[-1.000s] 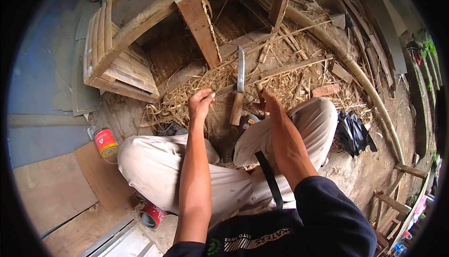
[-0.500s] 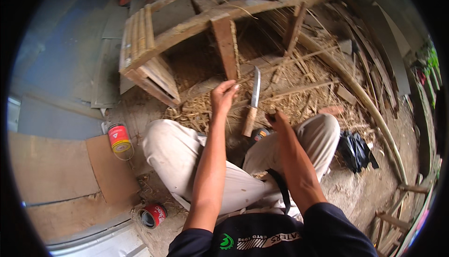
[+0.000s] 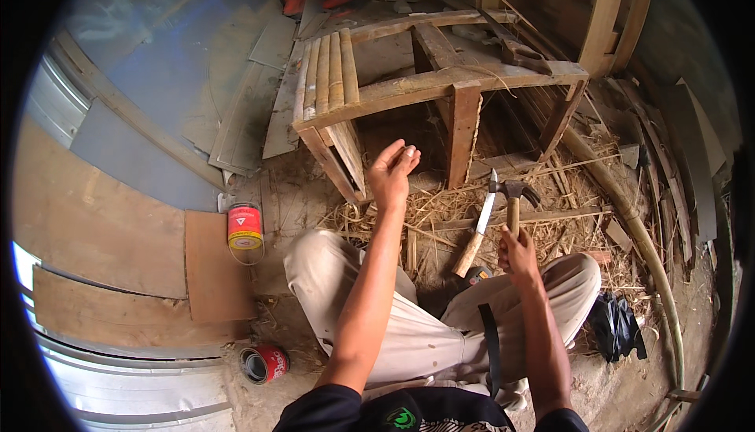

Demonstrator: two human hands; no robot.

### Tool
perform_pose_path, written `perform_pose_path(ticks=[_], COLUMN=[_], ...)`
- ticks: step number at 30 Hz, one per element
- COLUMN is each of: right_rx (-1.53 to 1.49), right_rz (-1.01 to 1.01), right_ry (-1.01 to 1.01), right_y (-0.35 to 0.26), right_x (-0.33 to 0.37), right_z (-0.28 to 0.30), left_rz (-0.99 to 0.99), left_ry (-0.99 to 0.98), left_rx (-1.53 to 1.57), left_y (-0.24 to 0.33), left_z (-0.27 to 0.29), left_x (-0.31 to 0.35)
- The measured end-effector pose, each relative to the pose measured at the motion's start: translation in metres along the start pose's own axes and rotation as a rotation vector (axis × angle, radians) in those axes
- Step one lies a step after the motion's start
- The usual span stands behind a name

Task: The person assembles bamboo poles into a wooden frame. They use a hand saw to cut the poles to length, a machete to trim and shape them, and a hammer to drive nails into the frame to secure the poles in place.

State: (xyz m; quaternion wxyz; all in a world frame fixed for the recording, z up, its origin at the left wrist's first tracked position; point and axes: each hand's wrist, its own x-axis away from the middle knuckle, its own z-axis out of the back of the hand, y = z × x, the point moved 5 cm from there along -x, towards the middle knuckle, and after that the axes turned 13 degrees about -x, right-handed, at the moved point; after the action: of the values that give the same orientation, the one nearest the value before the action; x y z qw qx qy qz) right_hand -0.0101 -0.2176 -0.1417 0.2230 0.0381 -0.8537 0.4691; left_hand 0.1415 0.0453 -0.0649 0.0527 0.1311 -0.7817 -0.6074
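My right hand (image 3: 517, 257) is shut on the wooden handle of a claw hammer (image 3: 515, 192), held upright above my right knee. My left hand (image 3: 393, 172) is raised in front of a bamboo and wood stool frame (image 3: 440, 82), close to its front left leg. Its fingertips are pinched together; whether something small is between them is too small to tell. A knife with a wooden handle (image 3: 476, 234) lies on the straw between my knees, blade pointing away from me.
I sit cross-legged on the dirt floor amid straw and bamboo offcuts (image 3: 440, 212). A red tin (image 3: 244, 226) stands at my left, and another red tin (image 3: 263, 363) lies on its side nearer. A long bamboo pole (image 3: 641, 235) and a black bag (image 3: 616, 326) lie at the right, boards (image 3: 102, 227) at the left.
My right hand has taken up the hammer and lifted it. My left hand has risen from the straw toward the stool frame. The view has tilted up, showing more of the frame.
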Motion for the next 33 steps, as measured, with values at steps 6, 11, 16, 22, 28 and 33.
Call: perform_pose_path(ticks=[6,11,16,22,28,33], right_rx=[0.030,0.002,0.179,0.094,0.148,0.185], right_rz=[0.299,0.204,0.033,0.057,-0.008,0.020], right_ry=[-0.214,-0.381,-0.243,-0.383,-0.367,-0.348], right_y=[-0.016,-0.028,0.025,0.049,0.048,0.048], right_x=[0.011,-0.012,-0.027,-0.037,-0.036,-0.035], right_z=[-0.079,-0.130,-0.133,-0.150,-0.157,-0.149], left_rz=[-0.264,-0.466,-0.505,-0.485,-0.367,-0.444], left_ry=[0.055,0.036,0.075,0.035,0.005,0.059], left_rx=[-0.380,-0.784,-0.999,-0.743,-0.858,-0.872], left_y=[0.089,0.137,0.117,0.099,0.095,0.100], left_z=[0.048,0.055,0.057,0.065,0.064,0.061], left_x=[-0.057,-0.125,-0.149,-0.163,-0.166,-0.159])
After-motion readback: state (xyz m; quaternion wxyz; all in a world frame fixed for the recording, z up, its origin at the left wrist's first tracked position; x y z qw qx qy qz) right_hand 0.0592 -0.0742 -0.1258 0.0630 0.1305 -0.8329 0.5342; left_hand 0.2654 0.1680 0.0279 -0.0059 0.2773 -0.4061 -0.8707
